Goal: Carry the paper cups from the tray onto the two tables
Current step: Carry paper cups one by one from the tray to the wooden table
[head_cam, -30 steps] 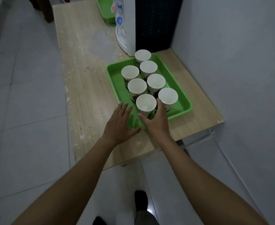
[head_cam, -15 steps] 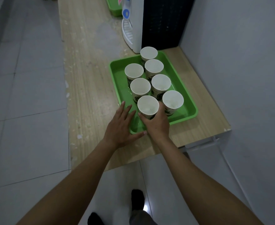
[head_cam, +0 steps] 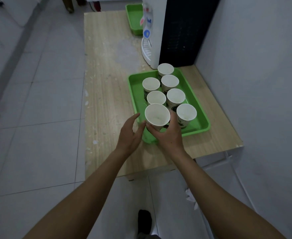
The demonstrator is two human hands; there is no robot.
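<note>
Left hand (head_cam: 130, 133), right hand (head_cam: 167, 135): bare. Small dark spot on back of right hand. Left forearm (head_cam: 90, 187), right forearm (head_cam: 210, 187): bare to frame edge. Black shoe (head_cam: 144, 221): rounded toe, one foot seen. Grey trouser leg (head_cam: 147, 236) at shoe's rear, cut by bottom edge.

Right hand (head_cam: 169, 135) curled, apparently gripping; left hand (head_cam: 130, 133) fingers straight

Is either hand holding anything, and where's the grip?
The right hand holds the nearest paper cup, grip around its lower wall. The left hand is open beside it, holding nothing.
</note>
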